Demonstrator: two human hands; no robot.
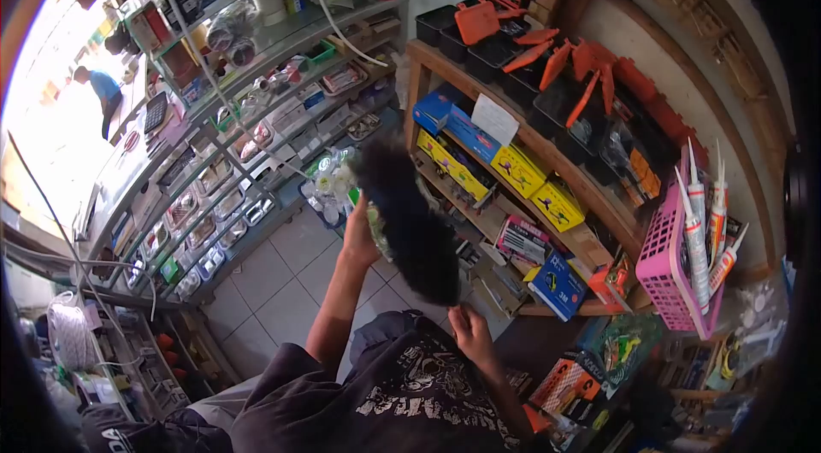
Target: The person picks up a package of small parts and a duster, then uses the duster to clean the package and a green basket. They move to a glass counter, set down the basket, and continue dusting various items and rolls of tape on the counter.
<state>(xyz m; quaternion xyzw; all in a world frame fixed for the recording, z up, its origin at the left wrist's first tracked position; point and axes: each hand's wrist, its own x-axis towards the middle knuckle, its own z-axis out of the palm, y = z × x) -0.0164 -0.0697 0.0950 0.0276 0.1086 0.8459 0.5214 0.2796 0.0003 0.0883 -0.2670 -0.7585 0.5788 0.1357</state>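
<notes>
A long black-bristled broom head (406, 226) is held slantwise in front of my body, its dark bristles facing up toward me. Along its left side show a pale edge and a small bright green patch (354, 196). My left hand (361, 235) grips that side, thumb upward, with the other fingers mostly hidden behind it. At its lower end, my right hand (469, 333) is closed on the tip, with fingertips partly hidden. No handle shows on the broom head.
Glass shelves (282, 102) with small packaged goods curve along the left. To the right, a wooden shelf (513, 137) carries yellow boxes (558, 205) and orange-lidded bins (590, 68). A pink basket (667, 273) holds sealant tubes (697, 239). A person (107, 94) stands outside, far left.
</notes>
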